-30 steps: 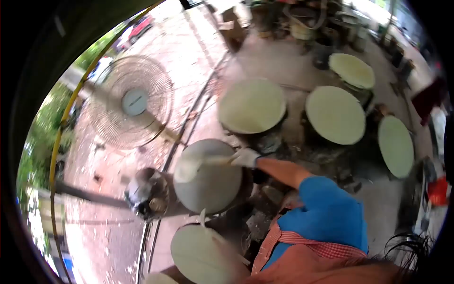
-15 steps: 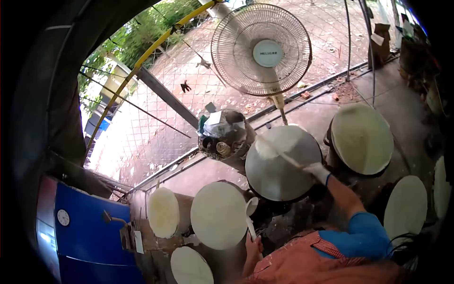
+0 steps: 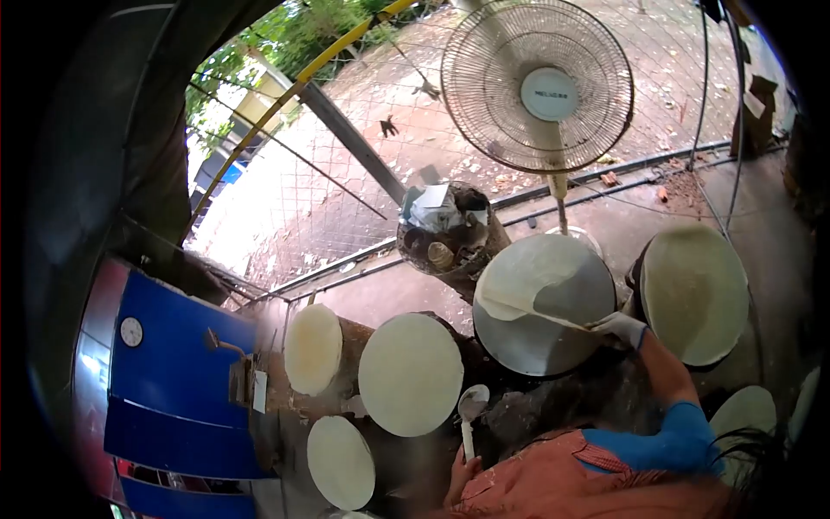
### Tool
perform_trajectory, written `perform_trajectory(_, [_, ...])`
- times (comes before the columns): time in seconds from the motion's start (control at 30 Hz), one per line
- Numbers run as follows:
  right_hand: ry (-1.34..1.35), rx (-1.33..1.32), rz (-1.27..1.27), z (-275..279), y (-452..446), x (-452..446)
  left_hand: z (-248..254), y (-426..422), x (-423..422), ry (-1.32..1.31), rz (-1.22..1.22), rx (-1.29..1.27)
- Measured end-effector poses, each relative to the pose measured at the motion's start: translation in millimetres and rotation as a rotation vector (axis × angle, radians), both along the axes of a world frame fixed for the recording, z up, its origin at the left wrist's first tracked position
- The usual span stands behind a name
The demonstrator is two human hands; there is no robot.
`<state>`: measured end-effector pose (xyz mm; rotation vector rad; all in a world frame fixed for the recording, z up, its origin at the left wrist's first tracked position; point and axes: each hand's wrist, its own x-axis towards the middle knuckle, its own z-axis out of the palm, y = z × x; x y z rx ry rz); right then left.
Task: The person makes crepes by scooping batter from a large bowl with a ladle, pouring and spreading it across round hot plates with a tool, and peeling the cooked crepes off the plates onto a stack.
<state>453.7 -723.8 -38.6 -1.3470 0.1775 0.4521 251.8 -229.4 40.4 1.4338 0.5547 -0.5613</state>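
Observation:
My right hand (image 3: 621,328), in a whitish glove, is closed on the handle of a wooden spreader (image 3: 553,318). The spreader's far end touches pale batter (image 3: 529,270) that covers the upper left part of a round grey griddle (image 3: 553,346). Low in the view my left hand (image 3: 465,471), bare, is wrapped round the handle of a ladle (image 3: 473,405), whose bowl points up. The ladle is between that griddle and a round griddle covered with a pale sheet (image 3: 411,374).
More pale-covered griddles stand around: one (image 3: 694,296) at right, one (image 3: 313,349) and another (image 3: 341,463) at left. Behind are a standing fan (image 3: 549,93), a cluttered drum (image 3: 445,229) and a wire fence. A blue panel (image 3: 177,363) with a clock is at far left.
The view has swung left, bringing the blue panel in and shifting the fan right. Pale batter now covers more of the grey griddle, and the spreader has turned across it.

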Motion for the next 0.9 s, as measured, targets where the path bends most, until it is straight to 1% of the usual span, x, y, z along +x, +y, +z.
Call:
perform_trajectory(0.07, [0.142, -0.228, 0.031, 69, -16, 24, 10, -1, -6, 0.005, 0.023, 0.046])
perform_trajectory(0.1, [0.285, -0.266, -0.077, 46, -17, 57, 15, 0, -10, 0.019, 0.026, 0.074])
perform_trajectory(0.17, [0.207, -0.267, 0.024, 83, -6, 77, 16, 0, -16, -0.012, 0.023, 0.036])
perform_trajectory(0.2, [0.169, -0.259, 0.075, 90, 6, 76, 12, 5, -18, -0.025, 0.022, 0.025])
perform_trajectory(0.27, [0.173, -0.244, 0.166, 70, 14, 56, -31, 27, -34, -0.121, -0.01, -0.027])
perform_trajectory(0.3, [0.17, -0.252, 0.221, 55, 8, 44, -44, 33, -40, -0.119, -0.06, 0.112])
perform_trajectory(0.33, [-0.04, -0.303, 0.326, -37, -12, 42, -43, 30, -47, -0.091, -0.017, 0.123])
perform_trajectory(0.4, [-0.085, -0.127, 0.338, -6, -29, 17, -22, 12, -46, -0.051, 0.076, 0.129])
perform_trajectory(0.43, [-0.056, -0.152, 0.295, 1, -30, 32, -13, 8, -45, -0.009, 0.088, 0.135])
perform_trajectory(0.5, [0.014, -0.176, 0.186, 20, -23, 65, -22, 13, -53, -0.053, 0.083, 0.129])
perform_trajectory(0.57, [0.096, -0.303, 0.128, 124, 14, 80, -35, 25, -62, -0.069, 0.09, 0.098])
perform_trajectory(0.6, [0.064, -0.267, 0.225, 108, 18, 90, -48, 25, -67, -0.072, 0.115, 0.062])
perform_trajectory(0.63, [0.048, -0.275, 0.306, 94, 18, 93, -25, 18, -65, -0.073, 0.143, 0.033])
perform_trajectory(0.67, [0.029, -0.284, 0.393, 77, 16, 90, -4, 13, -61, -0.133, 0.023, 0.151])
perform_trajectory(0.7, [0.033, -0.284, 0.433, 60, 7, 80, 43, -7, -45, -0.195, -0.089, 0.275])
perform_trajectory(0.77, [0.051, -0.329, 0.524, 25, -26, 46, 38, -14, -63, -0.139, 0.069, 0.198])
perform_trajectory(0.8, [0.056, -0.372, 0.567, 18, -39, 35, 32, -10, -66, -0.094, 0.098, 0.146])
perform_trajectory(0.83, [0.011, -0.341, 0.541, 27, -44, 41, 26, -8, -62, -0.069, 0.117, 0.093])
perform_trajectory(0.9, [-0.067, -0.265, 0.466, 41, -53, 45, 37, -13, -66, 0.011, 0.244, -0.015])
